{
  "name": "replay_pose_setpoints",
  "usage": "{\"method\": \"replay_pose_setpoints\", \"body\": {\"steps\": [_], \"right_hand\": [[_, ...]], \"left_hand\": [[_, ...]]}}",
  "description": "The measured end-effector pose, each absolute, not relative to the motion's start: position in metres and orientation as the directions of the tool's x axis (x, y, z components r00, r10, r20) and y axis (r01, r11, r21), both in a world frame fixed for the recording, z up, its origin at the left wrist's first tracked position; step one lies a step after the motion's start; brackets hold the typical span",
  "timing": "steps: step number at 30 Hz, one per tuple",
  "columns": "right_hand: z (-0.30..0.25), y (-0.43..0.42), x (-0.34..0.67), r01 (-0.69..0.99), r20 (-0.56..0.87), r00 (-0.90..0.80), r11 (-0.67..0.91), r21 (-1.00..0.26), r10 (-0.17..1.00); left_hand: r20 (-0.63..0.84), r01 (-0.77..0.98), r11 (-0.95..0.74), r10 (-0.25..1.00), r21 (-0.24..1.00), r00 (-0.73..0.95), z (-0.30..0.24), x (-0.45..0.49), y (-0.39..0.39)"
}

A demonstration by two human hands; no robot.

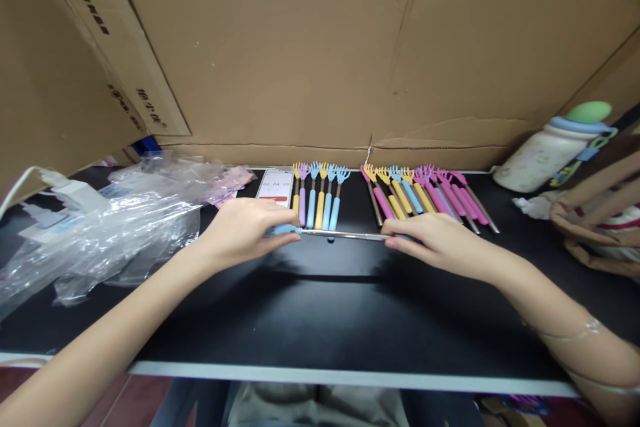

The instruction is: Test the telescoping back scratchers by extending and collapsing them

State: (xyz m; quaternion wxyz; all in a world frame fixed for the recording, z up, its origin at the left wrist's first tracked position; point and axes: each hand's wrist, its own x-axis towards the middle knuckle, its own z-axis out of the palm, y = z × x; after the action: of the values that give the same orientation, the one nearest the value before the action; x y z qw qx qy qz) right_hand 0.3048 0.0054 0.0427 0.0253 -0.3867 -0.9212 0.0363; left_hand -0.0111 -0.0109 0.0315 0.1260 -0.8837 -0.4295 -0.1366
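Our left hand [255,230] holds a back scratcher [345,235] by its blue end [283,230], our right hand [427,240] grips the other; its metal rod [360,236] spans between them, above the black table [325,333].

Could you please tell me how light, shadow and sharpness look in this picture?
Head view: soft glare on the black tabletop; head view: thin dark shadow below the held back scratcher; head view: bright glints on the clear plastic; head view: the bottle looks slightly soft.
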Motion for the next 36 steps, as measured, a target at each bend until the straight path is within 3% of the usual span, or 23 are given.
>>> {"method": "replay_pose_setpoints", "body": {"steps": [6, 9, 19, 31, 36], "right_hand": [[0.052, 0.016, 0.324, 0.631, -0.134, -0.752, 0.644, -0.433, 0.646], [0.054, 0.017, 0.328, 0.622, -0.205, -0.758, 0.593, -0.512, 0.619], [0.060, 0.013, 0.330, 0.650, -0.373, -0.755, 0.536, -0.539, 0.540], [0.065, 0.028, 0.380, 0.713, -0.330, -0.684, 0.500, -0.492, 0.650], [0.069, 0.029, 0.384, 0.755, -0.373, -0.638, 0.454, -0.473, 0.673]], "left_hand": [[0.300, 0.806, -0.591, 0.764, -0.030, 0.572, 0.038, -0.019, -0.010], [0.197, 0.797, -0.601, 0.789, 0.056, 0.581, 0.042, -0.020, -0.010], [-0.168, 0.771, -0.572, 0.761, 0.282, 0.626, 0.050, -0.020, -0.015], [-0.235, 0.791, -0.500, 0.771, 0.353, 0.592, 0.051, -0.052, 0.001], [-0.269, 0.835, -0.451, 0.801, 0.315, 0.534, 0.052, -0.059, 0.002]]}}
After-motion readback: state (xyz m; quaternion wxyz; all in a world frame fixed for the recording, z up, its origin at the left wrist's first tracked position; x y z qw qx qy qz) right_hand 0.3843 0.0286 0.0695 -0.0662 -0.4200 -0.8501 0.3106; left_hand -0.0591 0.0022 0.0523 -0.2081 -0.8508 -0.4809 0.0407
